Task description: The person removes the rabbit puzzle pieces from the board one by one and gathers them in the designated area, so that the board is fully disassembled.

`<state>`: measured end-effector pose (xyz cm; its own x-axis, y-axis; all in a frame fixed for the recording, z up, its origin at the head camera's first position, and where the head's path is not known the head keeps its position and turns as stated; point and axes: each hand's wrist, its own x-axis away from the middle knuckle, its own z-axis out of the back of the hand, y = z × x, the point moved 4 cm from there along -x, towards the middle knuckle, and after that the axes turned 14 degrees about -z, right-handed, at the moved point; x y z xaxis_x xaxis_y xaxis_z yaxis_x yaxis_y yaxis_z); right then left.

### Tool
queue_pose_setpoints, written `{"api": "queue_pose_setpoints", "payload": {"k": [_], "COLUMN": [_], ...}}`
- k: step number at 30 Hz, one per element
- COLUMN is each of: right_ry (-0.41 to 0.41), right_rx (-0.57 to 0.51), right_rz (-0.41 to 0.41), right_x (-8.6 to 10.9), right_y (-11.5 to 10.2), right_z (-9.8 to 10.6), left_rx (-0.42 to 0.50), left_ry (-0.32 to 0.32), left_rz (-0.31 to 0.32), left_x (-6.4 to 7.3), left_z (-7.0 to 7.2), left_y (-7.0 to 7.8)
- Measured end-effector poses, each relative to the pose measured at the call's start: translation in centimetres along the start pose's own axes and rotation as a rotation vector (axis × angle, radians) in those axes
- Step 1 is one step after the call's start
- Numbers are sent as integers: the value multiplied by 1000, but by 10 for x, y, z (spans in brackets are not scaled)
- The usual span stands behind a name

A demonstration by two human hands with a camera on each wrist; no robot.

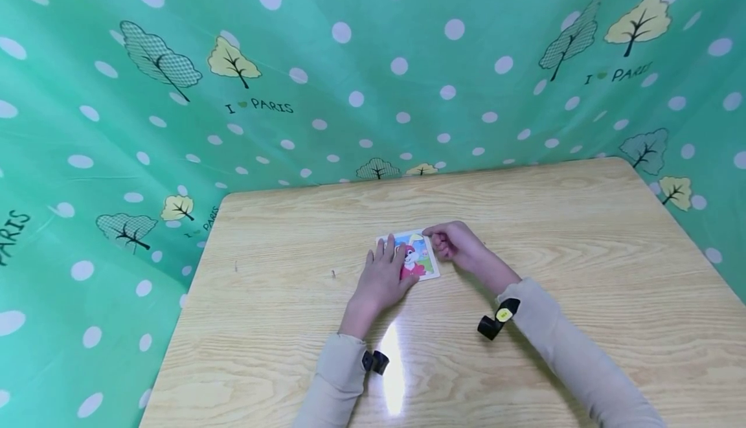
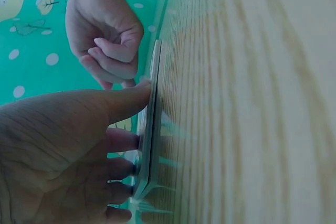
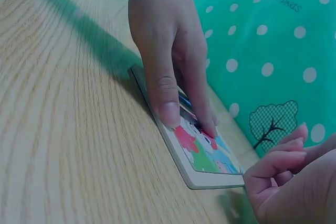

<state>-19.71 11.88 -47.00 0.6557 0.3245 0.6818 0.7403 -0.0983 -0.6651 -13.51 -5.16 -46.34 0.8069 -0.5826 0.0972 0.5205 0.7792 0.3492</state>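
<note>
A small flat square picture board (image 1: pixel 430 266) with a white border and a cartoon rabbit lies on the table. My left hand (image 1: pixel 381 280) rests on its left part, fingers spread and thumb near the front edge; they cover part of the picture. In the left wrist view the board (image 2: pixel 152 124) appears edge-on, with the thumb touching it. Beside the board's far right corner is my right hand (image 1: pixel 457 245). Its index finger reaches to that corner while the other fingers are curled. In the right wrist view my right hand (image 3: pixel 294 182) partly hides the corner.
The board lies on a light wood-grain table (image 1: pixel 280 324). A green dotted cloth (image 1: pixel 326 59) with printed trees hangs behind and at the sides. Each sleeve carries a black wrist device, one on the left (image 1: pixel 375 362) and one on the right (image 1: pixel 492 326).
</note>
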Motion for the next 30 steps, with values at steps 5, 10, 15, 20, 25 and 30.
{"api": "queue_pose_setpoints", "payload": {"k": [5, 10, 15, 20, 25, 30], "right_ry": [-89, 65, 357, 336, 286, 296], "right_rx": [-65, 242, 660, 857, 736, 668], "right_rz": [-68, 94, 331, 413, 333, 228], "right_x": [-3, -4, 4, 7, -1, -8], "right_y": [5, 5, 1, -2, -8, -7], "right_z": [-6, -21, -20, -20, -13, -5], "left_rx": [-1, 18, 25, 17, 34, 29], "left_ry": [9, 2, -25, -17, -5, -9], "left_rz": [-9, -27, -36, -35, -40, -49], "left_x": [1, 2, 2, 4, 3, 1], "left_z": [1, -1, -1, 0, 3, 0], "left_y": [-2, -6, -12, -15, -15, -10]}}
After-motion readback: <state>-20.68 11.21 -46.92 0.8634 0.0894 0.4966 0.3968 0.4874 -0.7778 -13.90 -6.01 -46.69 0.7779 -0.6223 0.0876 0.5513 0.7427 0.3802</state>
